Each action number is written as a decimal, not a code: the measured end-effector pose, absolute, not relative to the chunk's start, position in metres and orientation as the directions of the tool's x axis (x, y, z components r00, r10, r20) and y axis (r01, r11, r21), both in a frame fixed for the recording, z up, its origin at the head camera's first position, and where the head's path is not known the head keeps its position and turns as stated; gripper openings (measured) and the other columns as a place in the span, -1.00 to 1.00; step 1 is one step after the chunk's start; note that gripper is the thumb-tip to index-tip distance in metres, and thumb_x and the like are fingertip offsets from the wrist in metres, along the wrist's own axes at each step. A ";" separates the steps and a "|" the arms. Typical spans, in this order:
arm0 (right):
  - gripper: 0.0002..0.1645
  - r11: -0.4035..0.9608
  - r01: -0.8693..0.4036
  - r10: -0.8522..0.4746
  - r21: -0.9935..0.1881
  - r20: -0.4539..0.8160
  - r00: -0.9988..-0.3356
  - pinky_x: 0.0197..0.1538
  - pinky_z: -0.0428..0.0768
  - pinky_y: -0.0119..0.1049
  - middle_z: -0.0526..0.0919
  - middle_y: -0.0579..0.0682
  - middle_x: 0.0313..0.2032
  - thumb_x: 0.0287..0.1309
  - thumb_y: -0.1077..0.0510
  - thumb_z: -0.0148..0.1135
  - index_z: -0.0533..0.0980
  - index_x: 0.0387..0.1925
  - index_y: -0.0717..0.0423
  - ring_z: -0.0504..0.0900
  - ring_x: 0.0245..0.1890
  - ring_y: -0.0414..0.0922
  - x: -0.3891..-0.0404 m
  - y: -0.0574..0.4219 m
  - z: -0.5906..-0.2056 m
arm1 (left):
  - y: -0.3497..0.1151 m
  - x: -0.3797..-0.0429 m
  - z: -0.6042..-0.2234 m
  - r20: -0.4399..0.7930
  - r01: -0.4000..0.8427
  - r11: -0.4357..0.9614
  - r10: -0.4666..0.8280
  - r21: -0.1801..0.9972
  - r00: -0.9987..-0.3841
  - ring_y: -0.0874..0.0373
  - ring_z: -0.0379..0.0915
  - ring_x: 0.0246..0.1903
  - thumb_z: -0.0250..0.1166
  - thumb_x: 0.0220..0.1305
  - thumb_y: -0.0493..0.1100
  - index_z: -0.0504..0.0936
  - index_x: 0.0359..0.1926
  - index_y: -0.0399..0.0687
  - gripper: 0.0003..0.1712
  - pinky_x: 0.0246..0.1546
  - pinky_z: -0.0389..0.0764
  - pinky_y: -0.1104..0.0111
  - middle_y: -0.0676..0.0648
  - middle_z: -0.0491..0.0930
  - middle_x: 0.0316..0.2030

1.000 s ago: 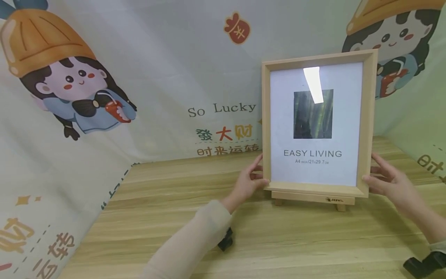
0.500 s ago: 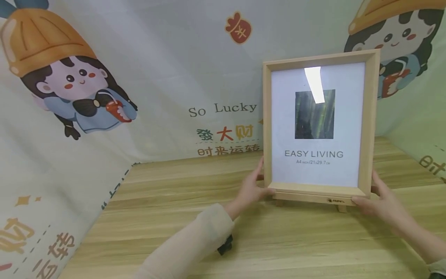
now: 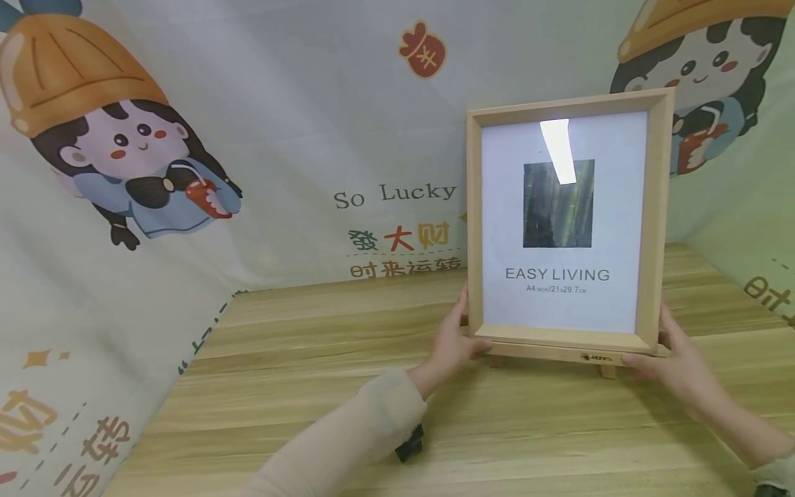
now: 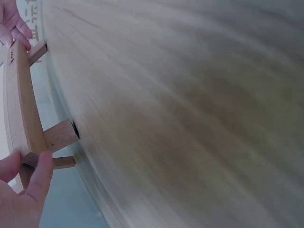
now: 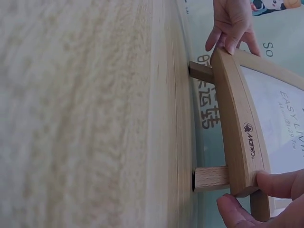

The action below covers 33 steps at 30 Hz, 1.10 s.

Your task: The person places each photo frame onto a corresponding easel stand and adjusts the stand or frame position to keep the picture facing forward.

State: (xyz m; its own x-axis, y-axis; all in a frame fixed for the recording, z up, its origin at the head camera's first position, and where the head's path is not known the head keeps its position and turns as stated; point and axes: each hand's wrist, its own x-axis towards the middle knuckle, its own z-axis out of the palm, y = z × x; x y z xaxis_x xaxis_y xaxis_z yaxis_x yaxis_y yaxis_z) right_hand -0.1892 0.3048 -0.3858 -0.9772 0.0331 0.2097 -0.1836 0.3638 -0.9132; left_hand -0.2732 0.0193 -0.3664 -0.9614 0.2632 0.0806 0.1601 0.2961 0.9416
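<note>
A light wood picture frame with a white "EASY LIVING" insert stands on the ledge of a small wooden tabletop easel. My left hand is at the left end of that ledge; the left wrist view shows its thumb and finger pinching the ledge end. At the opposite end, my right hand grips the ledge, its thumb on the front and its fingers below and behind. Short easel legs reach down to the table. Most of the easel's back is hidden by the frame.
The wood-grain table extends to the left and in front. A printed cloth with cartoon figures and lettering hangs right behind the frame and along the sides. A ceiling light reflects in the frame's front.
Both hands have slid down from the frame's lower sides to the ends of the easel's ledge, and now hold there. The frame stays almost in the same place.
</note>
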 end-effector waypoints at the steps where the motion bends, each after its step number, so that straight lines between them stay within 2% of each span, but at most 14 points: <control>1: 0.26 0.360 -0.185 0.032 -0.914 0.210 -0.977 -0.32 0.66 -0.36 0.10 0.61 0.02 0.01 0.46 0.18 -0.49 0.38 -0.13 0.52 -0.38 -0.41 -0.189 0.305 -0.386 | 0.020 -0.273 -0.367 0.076 0.154 0.293 0.263 0.944 -0.962 0.02 0.56 -0.34 0.34 -0.16 -0.55 -0.06 0.41 0.28 0.22 -0.54 0.66 0.32 -0.32 0.43 0.04; 8: 0.25 0.362 -0.198 0.015 -0.911 0.218 -0.976 -0.31 0.65 -0.39 0.10 0.59 0.02 0.04 0.47 0.15 -0.49 0.38 -0.20 0.48 -0.36 -0.48 -0.190 0.303 -0.385 | 0.018 -0.274 -0.369 0.073 0.151 0.278 0.273 0.949 -0.959 0.08 0.54 -0.47 0.31 -0.14 -0.56 -0.10 0.42 0.28 0.22 -0.56 0.65 0.30 -0.33 0.42 0.02; 14: 0.23 0.343 -0.213 0.000 -0.915 0.227 -0.974 -0.28 0.64 -0.40 0.07 0.60 0.06 0.04 0.46 0.15 -0.46 0.39 -0.18 0.48 -0.34 -0.47 -0.193 0.300 -0.385 | 0.014 -0.274 -0.369 0.060 0.132 0.271 0.260 0.954 -0.964 0.13 0.50 -0.59 0.30 -0.14 -0.58 -0.11 0.41 0.34 0.23 -0.57 0.65 0.29 -0.31 0.41 0.01; 24: 0.22 0.380 -0.224 -0.011 -0.897 0.238 -0.971 -0.29 0.64 -0.41 0.17 0.52 0.04 0.03 0.44 0.18 -0.42 0.40 -0.18 0.44 -0.32 -0.47 -0.202 0.287 -0.380 | 0.002 -0.278 -0.370 0.059 0.116 0.229 0.241 0.966 -0.969 0.14 0.48 -0.56 0.29 -0.14 -0.58 -0.12 0.41 0.35 0.24 -0.56 0.65 0.27 -0.31 0.39 0.00; 33: 0.20 0.395 -0.219 -0.031 -0.892 0.226 -0.974 -0.28 0.65 -0.36 0.17 0.49 0.04 0.01 0.45 0.18 -0.39 0.41 -0.07 0.46 -0.22 -0.12 -0.210 0.273 -0.377 | -0.014 -0.278 -0.371 0.068 0.121 0.237 0.220 0.964 -0.973 0.15 0.47 -0.59 0.31 -0.13 -0.57 -0.12 0.42 0.28 0.22 -0.59 0.64 0.30 -0.35 0.38 0.02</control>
